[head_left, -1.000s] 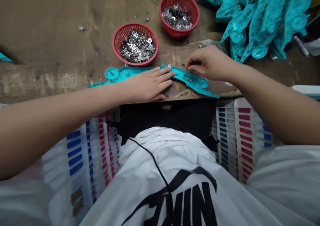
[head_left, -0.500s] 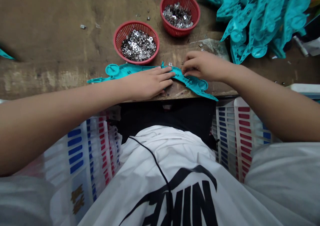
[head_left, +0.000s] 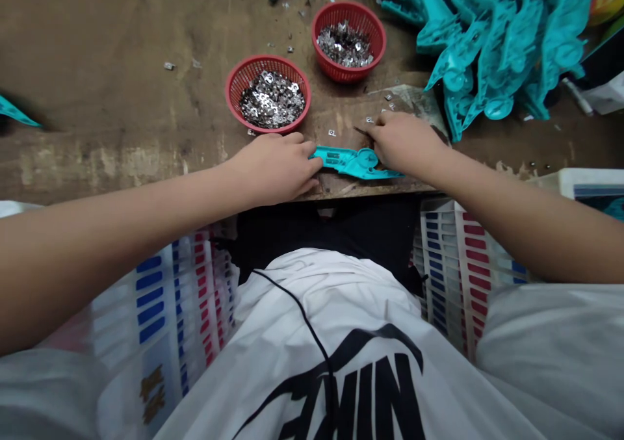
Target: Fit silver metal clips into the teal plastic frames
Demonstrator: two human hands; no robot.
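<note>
Left hand (head_left: 280, 170) grasps the long teal plastic piece (head_left: 355, 162), at its three o'clock; right hand's (head_left: 404, 141) fingers pinch a thin dark item (head_left: 361, 130). Seemingly a positioning step; the next move calls for steadiness.

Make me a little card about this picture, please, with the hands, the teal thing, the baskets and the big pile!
Left hand: on the teal piece
Right hand: by that piece's round end; its grip is unclear
Nearer red basket: shiny metal parts
Farther red basket: metal parts too
Teal pile: far right, on the wooden table
</note>
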